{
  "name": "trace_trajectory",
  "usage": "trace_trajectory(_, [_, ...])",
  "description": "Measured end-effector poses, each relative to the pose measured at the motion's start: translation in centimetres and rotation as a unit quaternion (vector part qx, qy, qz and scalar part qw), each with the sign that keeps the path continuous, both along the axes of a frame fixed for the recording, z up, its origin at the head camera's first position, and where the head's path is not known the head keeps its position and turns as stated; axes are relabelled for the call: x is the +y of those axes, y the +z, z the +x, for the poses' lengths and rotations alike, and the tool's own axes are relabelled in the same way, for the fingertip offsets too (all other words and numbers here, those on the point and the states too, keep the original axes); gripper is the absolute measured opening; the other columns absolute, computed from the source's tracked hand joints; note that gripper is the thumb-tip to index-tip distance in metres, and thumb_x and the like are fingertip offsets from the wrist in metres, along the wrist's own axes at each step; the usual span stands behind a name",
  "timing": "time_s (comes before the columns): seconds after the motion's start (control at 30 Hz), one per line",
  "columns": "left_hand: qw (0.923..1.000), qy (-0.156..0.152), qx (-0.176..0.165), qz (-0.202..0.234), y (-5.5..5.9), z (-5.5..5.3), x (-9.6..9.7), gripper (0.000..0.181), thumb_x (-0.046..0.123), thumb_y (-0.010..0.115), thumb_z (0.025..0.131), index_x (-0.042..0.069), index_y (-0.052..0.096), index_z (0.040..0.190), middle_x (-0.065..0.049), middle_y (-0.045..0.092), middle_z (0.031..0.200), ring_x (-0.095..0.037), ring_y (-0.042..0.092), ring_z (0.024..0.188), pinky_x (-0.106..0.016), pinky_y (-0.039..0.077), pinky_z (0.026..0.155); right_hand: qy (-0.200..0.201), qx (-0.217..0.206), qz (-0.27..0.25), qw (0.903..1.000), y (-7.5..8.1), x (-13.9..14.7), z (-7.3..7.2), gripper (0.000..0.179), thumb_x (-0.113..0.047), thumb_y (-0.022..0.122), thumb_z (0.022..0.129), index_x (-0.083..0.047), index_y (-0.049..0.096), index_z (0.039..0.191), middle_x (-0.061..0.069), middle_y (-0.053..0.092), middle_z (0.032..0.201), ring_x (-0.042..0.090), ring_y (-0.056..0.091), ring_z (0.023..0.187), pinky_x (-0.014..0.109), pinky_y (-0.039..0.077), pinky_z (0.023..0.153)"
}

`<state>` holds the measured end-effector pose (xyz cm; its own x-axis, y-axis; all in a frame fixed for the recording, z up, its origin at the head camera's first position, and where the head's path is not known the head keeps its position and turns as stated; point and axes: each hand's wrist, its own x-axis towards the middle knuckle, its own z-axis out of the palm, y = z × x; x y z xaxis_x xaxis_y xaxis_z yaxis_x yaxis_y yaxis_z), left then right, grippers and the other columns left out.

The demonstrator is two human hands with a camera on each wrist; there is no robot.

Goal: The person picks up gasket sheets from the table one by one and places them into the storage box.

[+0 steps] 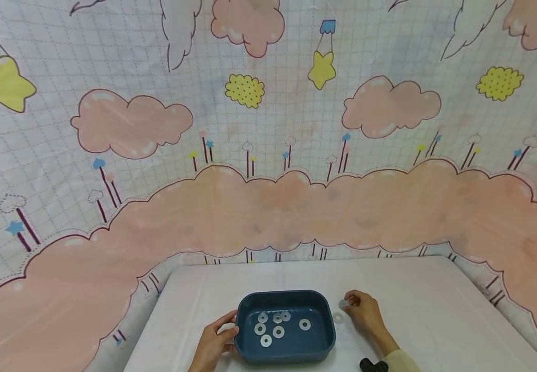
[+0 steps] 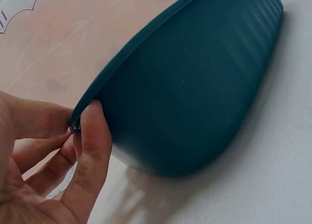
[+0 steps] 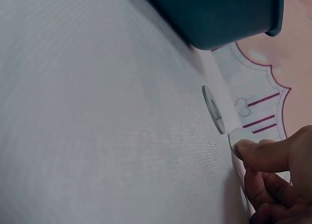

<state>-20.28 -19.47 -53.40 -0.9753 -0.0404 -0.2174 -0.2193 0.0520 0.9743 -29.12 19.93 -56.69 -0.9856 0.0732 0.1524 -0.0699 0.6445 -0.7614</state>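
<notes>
A dark blue rectangular tub [image 1: 285, 356] stands on the white table, with several flat metal washers [image 1: 278, 332] lying on its floor. My left hand [image 1: 215, 341] grips the tub's left rim, pinching it between thumb and fingers, as the left wrist view shows closely. To the right of the tub, my right hand [image 1: 365, 313] pinches a washer [image 3: 238, 136] by its edge, partly covered by the fingertips. Another washer [image 3: 213, 110] rests on the table between that hand and the tub.
The white tabletop [image 1: 417, 289] spreads around the tub. A black object [image 1: 373, 365] shows beside the right sleeve at the bottom edge. Behind the table hangs a cloth [image 1: 268, 212] printed with clouds and stars.
</notes>
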Motion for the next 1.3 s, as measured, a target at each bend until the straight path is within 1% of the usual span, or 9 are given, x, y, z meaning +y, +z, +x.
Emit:
trace_trajectory(0.2, [1.0000, 0.001, 0.000, -0.001, 0.3, -0.4, -0.3, 0.053, 0.006, 0.063, 0.091, -0.004, 0.049, 0.141, -0.021, 0.054, 0.123, -0.015, 0.062, 0.072, -0.032, 0.054, 0.061, -0.017, 0.002, -0.007, 0.9998, 0.3, -0.1, 0.0, 0.011, -0.001, 0.071, 0.078, -0.007, 0.072, 0.087, 0.000, 0.068, 0.077, 0.010, 0.058, 0.071, 0.027, 0.045, 0.069])
trace_trajectory(0.37, [1.0000, 0.000, -0.001, -0.001, 0.3, -0.7, -0.4, 0.053, 0.005, 0.063, 0.090, -0.004, 0.049, 0.140, -0.020, 0.054, 0.122, -0.015, 0.063, 0.071, -0.031, 0.054, 0.061, -0.020, 0.001, -0.023, 0.9995, 1.0, -0.1, 0.4, 0.008, -0.003, 0.072, 0.080, -0.008, 0.073, 0.086, 0.002, 0.071, 0.079, 0.010, 0.063, 0.074, 0.024, 0.047, 0.067])
trace_trajectory(0.57, [1.0000, -0.001, 0.000, -0.002, 0.1, -0.8, -0.4, 0.052, 0.005, 0.063, 0.091, -0.004, 0.049, 0.140, -0.021, 0.053, 0.123, -0.016, 0.062, 0.072, -0.031, 0.054, 0.061, -0.021, 0.001, -0.055, 0.9983, 2.3, -0.1, 1.0, 0.008, -0.002, 0.070, 0.082, -0.008, 0.073, 0.087, 0.007, 0.072, 0.084, 0.013, 0.066, 0.069, 0.022, 0.048, 0.059])
trace_trajectory(0.67, [1.0000, 0.001, -0.001, -0.003, 0.1, -0.8, -0.5, 0.053, 0.005, 0.063, 0.091, -0.004, 0.048, 0.141, -0.022, 0.053, 0.123, -0.016, 0.062, 0.071, -0.032, 0.054, 0.061, -0.022, -0.005, -0.068, 0.9974, 2.9, -0.2, 1.1, 0.008, -0.004, 0.071, 0.084, -0.008, 0.073, 0.089, 0.007, 0.073, 0.086, 0.011, 0.065, 0.069, 0.023, 0.047, 0.057])
trace_trajectory(0.8, [1.0000, 0.003, -0.002, -0.006, 0.1, -0.8, -0.5, 0.054, 0.005, 0.063, 0.091, -0.004, 0.048, 0.141, -0.022, 0.052, 0.123, -0.016, 0.062, 0.072, -0.033, 0.054, 0.062, -0.019, -0.007, -0.082, 0.9965, 3.7, -0.2, 1.4, 0.007, -0.006, 0.071, 0.085, -0.008, 0.074, 0.091, 0.006, 0.073, 0.088, 0.008, 0.066, 0.069, 0.022, 0.047, 0.056])
trace_trajectory(0.9, [1.0000, 0.003, -0.003, -0.007, 0.0, -0.8, -0.5, 0.054, 0.005, 0.063, 0.090, -0.003, 0.049, 0.141, -0.020, 0.053, 0.122, -0.016, 0.061, 0.071, -0.032, 0.054, 0.062, -0.017, -0.003, -0.090, 0.9958, 4.4, -0.3, 1.6, 0.007, -0.007, 0.072, 0.085, -0.008, 0.074, 0.092, 0.007, 0.073, 0.089, 0.007, 0.066, 0.068, 0.021, 0.048, 0.057])
trace_trajectory(1.03, [1.0000, 0.001, -0.003, -0.005, -0.1, -0.7, -0.4, 0.053, 0.005, 0.063, 0.089, -0.003, 0.050, 0.140, -0.018, 0.053, 0.121, -0.015, 0.061, 0.071, -0.032, 0.054, 0.062, -0.010, -0.001, -0.104, 0.9946, 5.4, -0.4, 1.9, 0.009, -0.005, 0.071, 0.086, -0.005, 0.074, 0.095, 0.010, 0.073, 0.091, 0.008, 0.066, 0.069, 0.021, 0.050, 0.057])
trace_trajectory(1.3, [1.0000, 0.003, -0.006, -0.005, 0.2, -0.7, -0.4, 0.054, 0.005, 0.064, 0.090, -0.003, 0.049, 0.141, -0.020, 0.053, 0.122, -0.015, 0.060, 0.071, -0.031, 0.054, 0.062, 0.001, 0.000, -0.129, 0.9917, 6.9, -1.0, 2.1, 0.011, -0.004, 0.070, 0.087, -0.002, 0.073, 0.098, 0.012, 0.072, 0.094, 0.011, 0.066, 0.070, 0.022, 0.053, 0.058])
